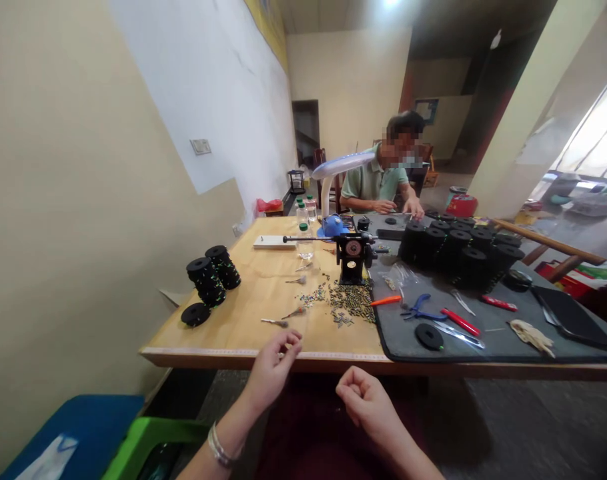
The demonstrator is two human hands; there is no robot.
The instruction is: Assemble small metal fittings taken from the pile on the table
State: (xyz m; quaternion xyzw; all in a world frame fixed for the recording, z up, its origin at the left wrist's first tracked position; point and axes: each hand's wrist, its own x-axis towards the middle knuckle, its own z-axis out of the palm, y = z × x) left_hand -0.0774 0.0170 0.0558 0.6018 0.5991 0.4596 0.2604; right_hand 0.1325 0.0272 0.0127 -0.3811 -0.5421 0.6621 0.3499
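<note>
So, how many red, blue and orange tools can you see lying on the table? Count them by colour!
Slim red stick-shaped tools: 2
Blue-handled metal pliers: 1
Slim orange pen-shaped tool: 1
Total: 4

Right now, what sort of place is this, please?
Probably a small handicraft workshop: the wooden table holds a spread of tiny pieces, stacked black spools and blue-handled pliers.

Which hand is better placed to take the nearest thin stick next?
Left, probably: the left hand is at the front edge of the wooden table, close to that thin stick. The right hand is farther away.
</note>
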